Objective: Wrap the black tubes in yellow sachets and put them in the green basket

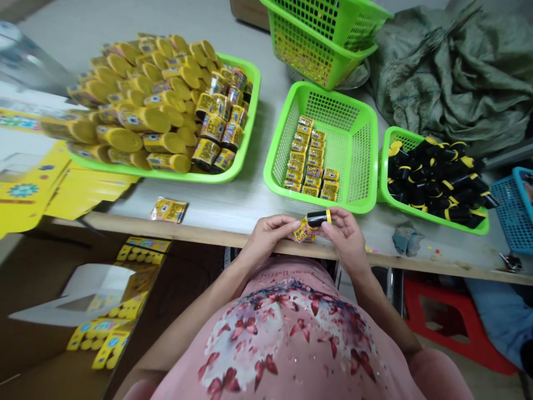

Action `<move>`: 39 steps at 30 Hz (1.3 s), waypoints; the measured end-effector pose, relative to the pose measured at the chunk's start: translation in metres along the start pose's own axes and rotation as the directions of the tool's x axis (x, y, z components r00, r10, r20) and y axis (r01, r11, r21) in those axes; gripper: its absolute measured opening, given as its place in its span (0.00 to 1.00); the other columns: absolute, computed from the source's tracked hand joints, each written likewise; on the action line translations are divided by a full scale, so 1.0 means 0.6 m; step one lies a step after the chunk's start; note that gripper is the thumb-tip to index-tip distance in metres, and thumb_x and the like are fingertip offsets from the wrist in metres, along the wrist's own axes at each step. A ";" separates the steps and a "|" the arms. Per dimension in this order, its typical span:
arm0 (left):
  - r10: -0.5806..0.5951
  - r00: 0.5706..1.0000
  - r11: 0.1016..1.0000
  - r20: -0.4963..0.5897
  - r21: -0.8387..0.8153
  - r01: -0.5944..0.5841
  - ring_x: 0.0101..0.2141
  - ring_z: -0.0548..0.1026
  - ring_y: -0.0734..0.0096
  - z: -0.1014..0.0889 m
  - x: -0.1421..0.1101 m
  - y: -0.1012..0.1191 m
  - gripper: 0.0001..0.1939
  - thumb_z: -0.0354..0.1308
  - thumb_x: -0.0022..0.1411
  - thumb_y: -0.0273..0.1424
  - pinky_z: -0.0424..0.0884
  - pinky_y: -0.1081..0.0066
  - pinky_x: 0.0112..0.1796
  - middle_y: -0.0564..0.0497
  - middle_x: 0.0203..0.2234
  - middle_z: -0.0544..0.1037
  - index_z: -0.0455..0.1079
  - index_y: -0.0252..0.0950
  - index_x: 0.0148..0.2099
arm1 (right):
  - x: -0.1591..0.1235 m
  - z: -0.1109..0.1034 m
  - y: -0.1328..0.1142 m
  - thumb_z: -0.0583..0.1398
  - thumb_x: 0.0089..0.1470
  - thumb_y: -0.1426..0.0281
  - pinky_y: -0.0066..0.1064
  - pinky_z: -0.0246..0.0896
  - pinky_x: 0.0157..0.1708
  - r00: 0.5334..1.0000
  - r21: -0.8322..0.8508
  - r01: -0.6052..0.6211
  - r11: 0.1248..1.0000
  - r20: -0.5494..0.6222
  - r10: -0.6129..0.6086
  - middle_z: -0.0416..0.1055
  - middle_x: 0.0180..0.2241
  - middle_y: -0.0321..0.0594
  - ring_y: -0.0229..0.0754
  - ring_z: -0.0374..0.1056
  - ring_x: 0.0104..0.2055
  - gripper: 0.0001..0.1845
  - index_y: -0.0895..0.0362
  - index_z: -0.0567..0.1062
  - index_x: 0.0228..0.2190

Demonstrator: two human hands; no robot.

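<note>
At the table's front edge, my left hand (pixel 272 230) pinches a small yellow printed wrapper sleeve (pixel 303 232). My right hand (pixel 345 230) grips a black cylindrical container (pixel 317 218) by its yellow-rimmed end. The container lies sideways, right above the sleeve; whether it has entered the sleeve I cannot tell. Just beyond my hands is a green basket (pixel 368 166) with rows of small yellow-wrapped containers (pixel 312 161). A flat stack of yellow wrappers (pixel 169 210) lies on the table to the left.
A green basket (pixel 254 100) heaped with yellow-capped containers stands at left. At right, another green basket (pixel 453 225) holds black containers. Stacked baskets (pixel 320 33) and a crumpled sack (pixel 449 83) are behind. A cardboard box (pixel 54 355) sits below left, a red stool (pixel 462 328) below right.
</note>
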State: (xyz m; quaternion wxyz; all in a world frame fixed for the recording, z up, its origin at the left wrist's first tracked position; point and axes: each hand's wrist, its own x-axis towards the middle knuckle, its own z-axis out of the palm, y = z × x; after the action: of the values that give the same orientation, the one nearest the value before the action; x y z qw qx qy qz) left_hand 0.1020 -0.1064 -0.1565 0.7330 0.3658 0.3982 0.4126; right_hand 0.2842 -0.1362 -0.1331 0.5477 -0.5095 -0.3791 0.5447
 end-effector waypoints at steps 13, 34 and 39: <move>-0.043 0.998 0.999 -0.056 -0.027 0.042 0.30 0.81 0.67 0.002 -0.003 -0.001 0.14 0.74 0.48 0.41 0.77 0.67 0.40 0.50 0.29 0.85 0.83 0.36 0.34 | -0.015 -0.007 0.002 0.71 0.46 0.59 0.35 0.76 0.43 0.996 0.005 -0.066 0.998 -0.053 0.066 0.77 0.37 0.35 0.39 0.75 0.39 0.21 0.51 0.74 0.40; -0.038 0.998 0.999 -0.045 0.001 0.038 0.26 0.78 0.71 0.013 -0.005 0.008 0.20 0.77 0.41 0.33 0.76 0.69 0.35 0.53 0.25 0.82 0.79 0.35 0.37 | -0.016 0.005 0.020 0.71 0.45 0.58 0.38 0.77 0.43 0.992 0.043 -0.122 0.992 -0.014 0.123 0.77 0.38 0.34 0.39 0.76 0.34 0.23 0.51 0.72 0.40; -0.027 0.996 0.998 -0.081 0.049 0.031 0.25 0.78 0.71 0.017 -0.004 0.004 0.21 0.77 0.40 0.34 0.75 0.68 0.34 0.54 0.25 0.81 0.78 0.35 0.38 | -0.018 0.002 0.026 0.70 0.47 0.58 0.35 0.77 0.42 0.998 -0.064 -0.054 0.996 -0.049 0.051 0.76 0.39 0.36 0.39 0.76 0.38 0.21 0.51 0.72 0.41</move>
State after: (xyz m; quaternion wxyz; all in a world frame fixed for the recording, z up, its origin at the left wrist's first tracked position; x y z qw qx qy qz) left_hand 0.1096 -0.1101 -0.1494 0.7131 0.3614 0.4428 0.4059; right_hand 0.2784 -0.1484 -0.1465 0.5250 -0.5496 -0.3703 0.5341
